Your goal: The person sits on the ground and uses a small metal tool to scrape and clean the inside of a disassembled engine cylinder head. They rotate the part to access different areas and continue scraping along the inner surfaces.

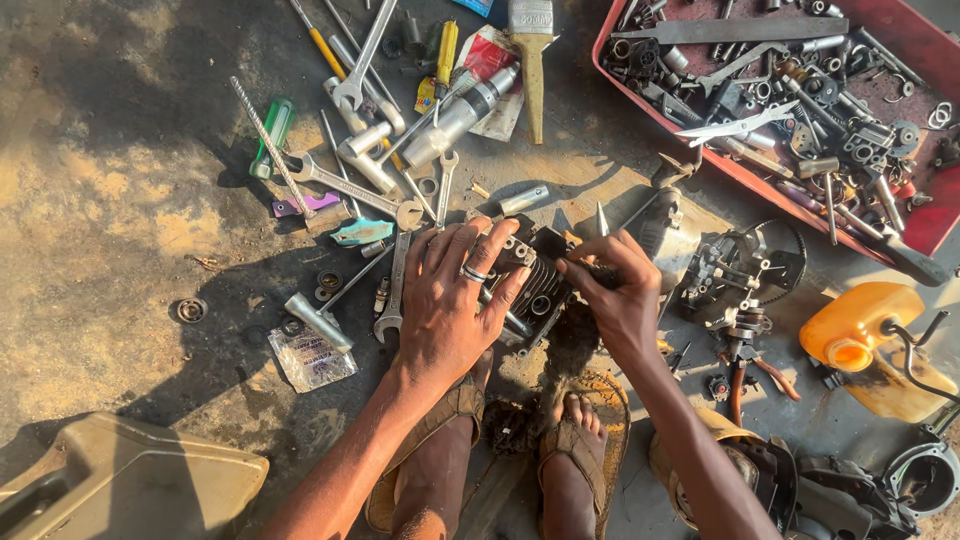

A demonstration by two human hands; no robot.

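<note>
Finned engine cylinder (535, 290) sits on the oily floor (130, 200), just above the person's sandalled feet. Left hand (450, 300) lies flat over the cylinder's left side, fingers (470, 255) spread and wrapped onto it, ring on one. Right hand (615, 295) at the cylinder's right edge, fingers pinched closed on something small against the fins; can't tell what. Left of the cylinder: loose wrenches (395, 285), sockets, a green-handled screwdriver (272, 135). Up-right of it: red tray (925, 225) full of small parts. Right of it: carburettor assembly (740, 275), then an orange fuel tank (860, 325).
</note>
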